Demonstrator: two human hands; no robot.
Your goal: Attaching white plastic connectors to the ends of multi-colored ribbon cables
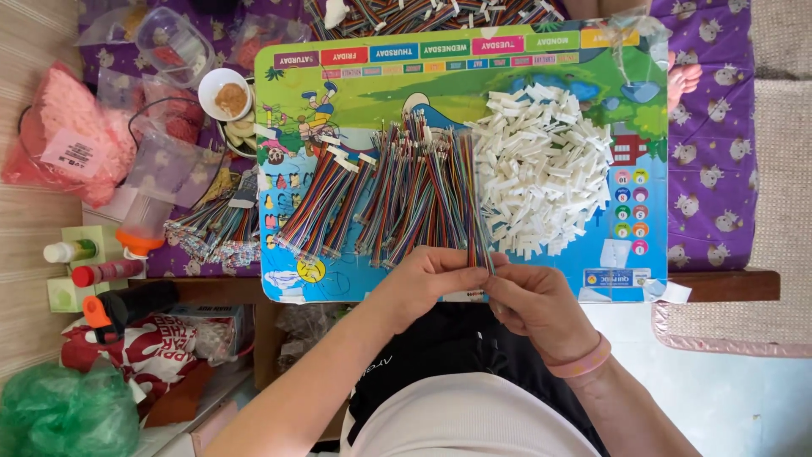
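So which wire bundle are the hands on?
The rightmost bundle, beside the white connector pile. Left hand and right hand pinch its near end; the others lie untouched.

My left hand (427, 283) and right hand (531, 300) meet in front of me, fingers (474, 272) pinched together, forearms angling in, pink band on right wrist.

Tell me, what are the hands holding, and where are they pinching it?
Both hands, left hand and right hand, pinch a flat strip of coloured wires at its near end; the rest lies on the board.
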